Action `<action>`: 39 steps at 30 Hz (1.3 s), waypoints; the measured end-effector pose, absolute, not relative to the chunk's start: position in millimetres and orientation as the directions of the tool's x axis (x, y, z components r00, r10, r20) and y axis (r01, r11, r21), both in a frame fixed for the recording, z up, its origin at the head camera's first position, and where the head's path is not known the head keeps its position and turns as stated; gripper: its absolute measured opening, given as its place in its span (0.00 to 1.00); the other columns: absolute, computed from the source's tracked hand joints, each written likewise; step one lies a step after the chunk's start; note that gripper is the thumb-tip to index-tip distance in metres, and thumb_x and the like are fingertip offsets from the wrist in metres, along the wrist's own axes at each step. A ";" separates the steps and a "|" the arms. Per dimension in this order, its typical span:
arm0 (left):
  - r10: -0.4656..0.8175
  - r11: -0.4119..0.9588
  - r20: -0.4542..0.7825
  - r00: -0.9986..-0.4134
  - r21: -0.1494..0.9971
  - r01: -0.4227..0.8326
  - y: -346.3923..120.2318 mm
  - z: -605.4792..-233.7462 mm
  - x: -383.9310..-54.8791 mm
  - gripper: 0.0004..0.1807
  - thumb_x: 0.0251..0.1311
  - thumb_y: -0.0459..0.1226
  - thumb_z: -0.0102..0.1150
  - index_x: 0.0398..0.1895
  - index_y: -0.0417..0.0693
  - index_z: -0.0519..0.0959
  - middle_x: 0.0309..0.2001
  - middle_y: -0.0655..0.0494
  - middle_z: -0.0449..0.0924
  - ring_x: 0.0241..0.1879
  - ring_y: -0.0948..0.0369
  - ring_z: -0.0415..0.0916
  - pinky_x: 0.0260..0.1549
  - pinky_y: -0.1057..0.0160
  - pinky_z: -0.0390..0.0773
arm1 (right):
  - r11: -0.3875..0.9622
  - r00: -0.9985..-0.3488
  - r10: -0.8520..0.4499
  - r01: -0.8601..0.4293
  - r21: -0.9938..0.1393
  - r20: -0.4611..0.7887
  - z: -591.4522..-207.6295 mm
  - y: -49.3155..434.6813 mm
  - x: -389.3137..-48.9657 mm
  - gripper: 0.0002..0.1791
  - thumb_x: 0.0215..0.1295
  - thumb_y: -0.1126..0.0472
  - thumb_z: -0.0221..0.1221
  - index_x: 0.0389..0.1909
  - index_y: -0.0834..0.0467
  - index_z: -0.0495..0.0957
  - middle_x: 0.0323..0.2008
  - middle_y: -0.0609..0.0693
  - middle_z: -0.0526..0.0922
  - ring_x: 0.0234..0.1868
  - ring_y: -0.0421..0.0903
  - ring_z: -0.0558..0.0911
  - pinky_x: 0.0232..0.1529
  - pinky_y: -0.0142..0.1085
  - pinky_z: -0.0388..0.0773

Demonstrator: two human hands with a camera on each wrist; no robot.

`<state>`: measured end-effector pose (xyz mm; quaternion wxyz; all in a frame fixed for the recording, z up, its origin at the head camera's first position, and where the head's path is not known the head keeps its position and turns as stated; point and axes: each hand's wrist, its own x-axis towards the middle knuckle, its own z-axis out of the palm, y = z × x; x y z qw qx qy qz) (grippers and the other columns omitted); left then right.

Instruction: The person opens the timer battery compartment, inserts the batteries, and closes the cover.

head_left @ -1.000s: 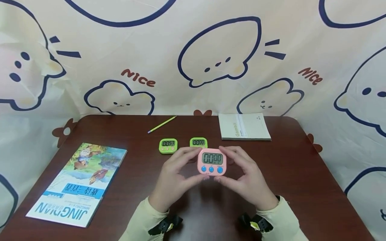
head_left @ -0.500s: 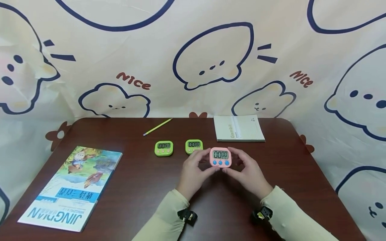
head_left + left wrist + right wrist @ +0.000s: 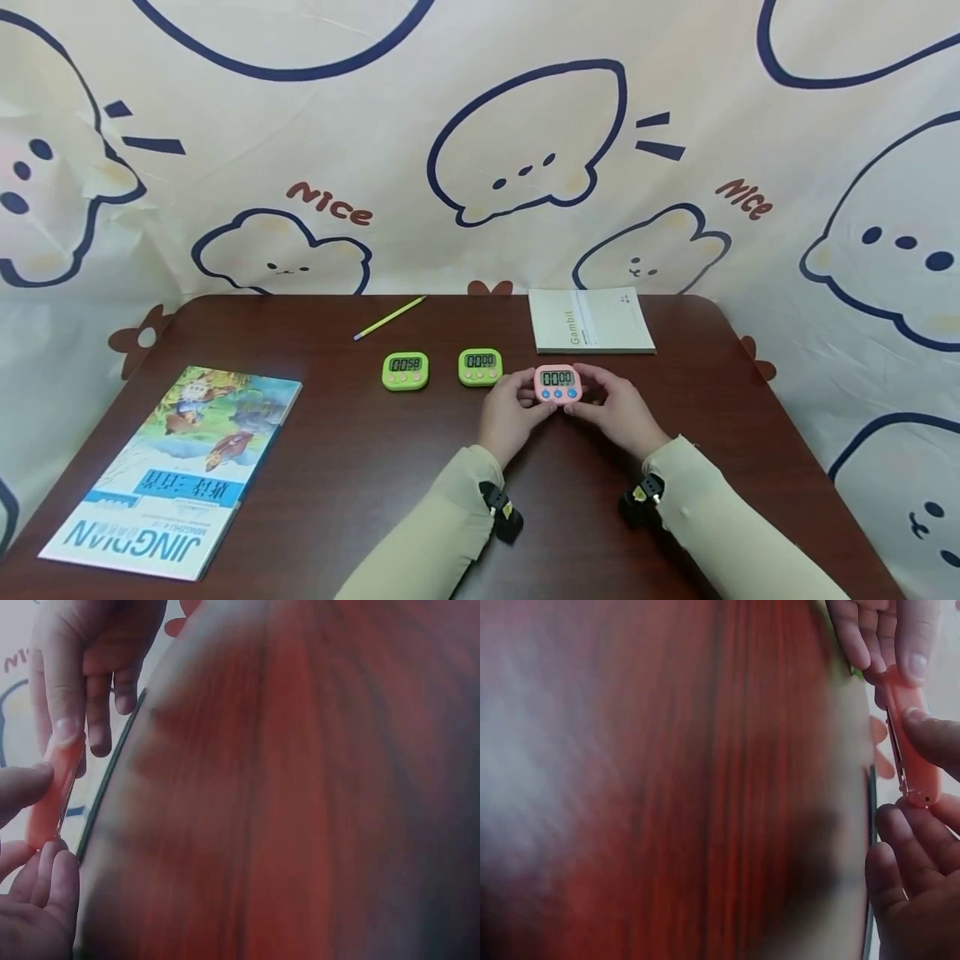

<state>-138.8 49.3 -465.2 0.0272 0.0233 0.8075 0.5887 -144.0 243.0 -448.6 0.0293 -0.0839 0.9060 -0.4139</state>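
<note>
Between both hands a pink digital timer (image 3: 558, 384) with three blue buttons is held, its display facing the head camera and reading 00:00. My left hand (image 3: 510, 415) pinches its left side, thumb at the lower edge. On the opposite side my right hand (image 3: 621, 414) pinches it the same way. Both wrist views show the timer edge-on, as a pink timer (image 3: 56, 791) in the left one and a pink timer (image 3: 913, 742) in the right one. Just left of the hands lies a green timer (image 3: 480, 367) reading 00:00. Farther left, another green timer (image 3: 406, 372) reads 00:58.
A blue-and-white book (image 3: 172, 475) lies at the left of the brown table (image 3: 360, 500). A yellow-green pencil (image 3: 390, 318) is near the back edge. A pale notebook (image 3: 591, 321) marked "Gambit" lies at the back right. A printed curtain (image 3: 405, 125) hangs behind.
Both hands have carried the pink timer forward, lower and to the right, past the green timers. The left green timer's display went from 00:57 to 00:58. The head view has shifted slightly.
</note>
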 end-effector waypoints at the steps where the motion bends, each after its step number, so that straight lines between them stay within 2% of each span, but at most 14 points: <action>1: 0.070 0.307 -0.025 -0.997 0.952 -0.003 50.8 -466.0 -140.9 0.29 0.55 0.35 0.75 0.62 0.46 0.79 0.46 0.56 0.77 0.43 0.64 0.80 0.45 0.68 0.82 | 0.640 -0.985 -0.171 -0.122 -0.759 0.014 -449.6 243.4 -145.9 0.35 0.59 0.62 0.72 0.67 0.60 0.72 0.51 0.55 0.83 0.47 0.49 0.81 0.48 0.43 0.80; 9: 0.052 0.367 -0.039 -0.998 0.930 -0.018 65.6 -466.8 -159.7 0.30 0.57 0.35 0.74 0.64 0.47 0.78 0.47 0.53 0.76 0.42 0.65 0.78 0.44 0.69 0.82 | 0.643 -0.992 -0.128 -0.073 -0.762 -0.013 -455.6 249.5 -162.6 0.34 0.61 0.62 0.71 0.68 0.59 0.72 0.53 0.55 0.82 0.46 0.49 0.80 0.49 0.43 0.78; 17: 0.043 0.446 -0.039 -0.998 0.895 -0.015 77.1 -467.8 -173.3 0.27 0.56 0.37 0.74 0.61 0.47 0.80 0.43 0.55 0.76 0.37 0.65 0.75 0.36 0.69 0.78 | 0.674 -0.994 -0.072 0.013 -0.739 -0.083 -457.4 256.7 -175.8 0.34 0.61 0.60 0.71 0.67 0.59 0.72 0.42 0.54 0.81 0.41 0.49 0.76 0.42 0.38 0.75; 26: 0.019 0.455 -0.049 -0.999 0.890 -0.035 77.1 -468.1 -177.8 0.26 0.56 0.37 0.75 0.59 0.44 0.81 0.42 0.54 0.76 0.38 0.63 0.75 0.38 0.67 0.79 | 0.691 -0.993 -0.067 0.022 -0.722 -0.095 -457.5 253.5 -183.1 0.33 0.60 0.60 0.71 0.66 0.59 0.74 0.45 0.55 0.76 0.42 0.49 0.75 0.43 0.38 0.74; 39: 0.007 0.476 -0.051 -0.999 0.879 -0.042 75.2 -469.1 -179.1 0.24 0.57 0.38 0.74 0.57 0.44 0.82 0.40 0.56 0.77 0.38 0.63 0.75 0.39 0.67 0.80 | 0.678 -0.995 -0.039 0.038 -0.734 -0.088 -461.7 249.3 -183.7 0.33 0.61 0.62 0.70 0.68 0.57 0.73 0.49 0.55 0.75 0.41 0.49 0.75 0.41 0.37 0.73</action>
